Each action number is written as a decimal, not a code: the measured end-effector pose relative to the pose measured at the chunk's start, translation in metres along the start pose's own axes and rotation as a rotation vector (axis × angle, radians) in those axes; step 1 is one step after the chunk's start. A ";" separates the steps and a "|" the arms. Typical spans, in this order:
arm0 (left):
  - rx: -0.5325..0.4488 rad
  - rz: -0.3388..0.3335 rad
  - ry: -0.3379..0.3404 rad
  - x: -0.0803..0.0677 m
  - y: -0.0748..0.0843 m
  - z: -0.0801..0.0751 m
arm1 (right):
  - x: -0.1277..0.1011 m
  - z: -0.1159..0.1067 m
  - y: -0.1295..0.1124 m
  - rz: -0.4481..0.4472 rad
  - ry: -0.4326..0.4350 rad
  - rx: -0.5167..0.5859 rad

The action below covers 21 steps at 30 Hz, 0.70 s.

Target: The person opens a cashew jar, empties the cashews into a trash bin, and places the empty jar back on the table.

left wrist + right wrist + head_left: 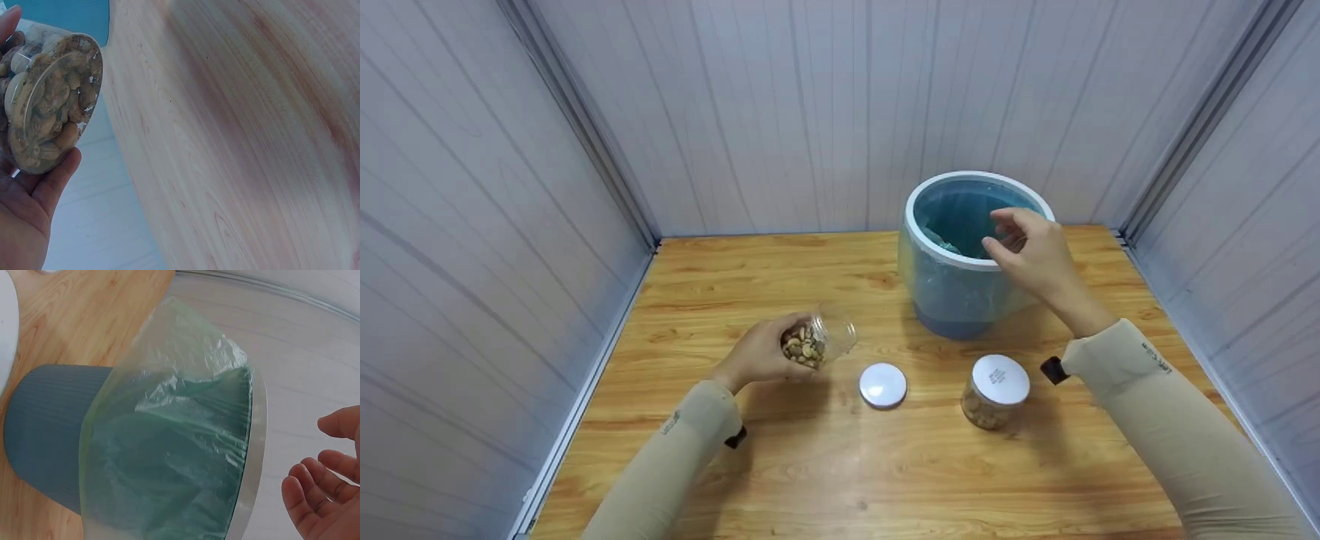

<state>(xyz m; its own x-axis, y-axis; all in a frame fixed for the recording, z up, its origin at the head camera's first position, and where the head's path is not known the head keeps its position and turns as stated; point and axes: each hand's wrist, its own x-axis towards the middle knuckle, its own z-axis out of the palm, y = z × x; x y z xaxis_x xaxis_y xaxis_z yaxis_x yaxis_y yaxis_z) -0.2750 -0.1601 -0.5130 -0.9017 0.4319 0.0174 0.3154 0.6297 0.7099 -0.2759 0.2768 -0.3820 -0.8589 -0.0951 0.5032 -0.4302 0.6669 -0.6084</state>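
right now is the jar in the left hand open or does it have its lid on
Open. The jar lies tipped in the left hand with no cap on its mouth, and a white lid rests on the table beside it.

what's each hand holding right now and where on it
The left hand grips the clear, lidless plastic jar of nuts around its base end, tilted sideways. The right hand holds nothing, open over the bin.

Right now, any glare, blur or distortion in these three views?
Head view: sharp, soft glare on the table, walls bowed by the wide lens. Left wrist view: the jar is close and slightly soft, the wood grain curves strongly. Right wrist view: the bin liner shows sheen, the right hand is soft at the edge.
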 end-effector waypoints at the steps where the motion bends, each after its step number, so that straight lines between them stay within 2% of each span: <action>1: -0.001 -0.002 0.000 0.000 0.000 0.000 | 0.001 -0.002 0.001 0.013 -0.001 -0.007; 9: -0.015 -0.001 -0.009 0.000 0.001 -0.001 | 0.007 -0.014 0.014 0.094 0.006 -0.067; 21: -0.009 0.028 0.005 0.002 0.004 -0.002 | 0.015 -0.027 0.034 0.134 0.047 -0.097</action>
<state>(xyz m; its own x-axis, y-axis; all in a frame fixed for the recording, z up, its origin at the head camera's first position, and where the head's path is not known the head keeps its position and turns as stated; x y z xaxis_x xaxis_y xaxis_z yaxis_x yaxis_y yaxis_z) -0.2763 -0.1578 -0.5086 -0.8938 0.4465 0.0410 0.3381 0.6112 0.7157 -0.2958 0.3187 -0.3786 -0.8921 0.0324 0.4507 -0.2819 0.7397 -0.6111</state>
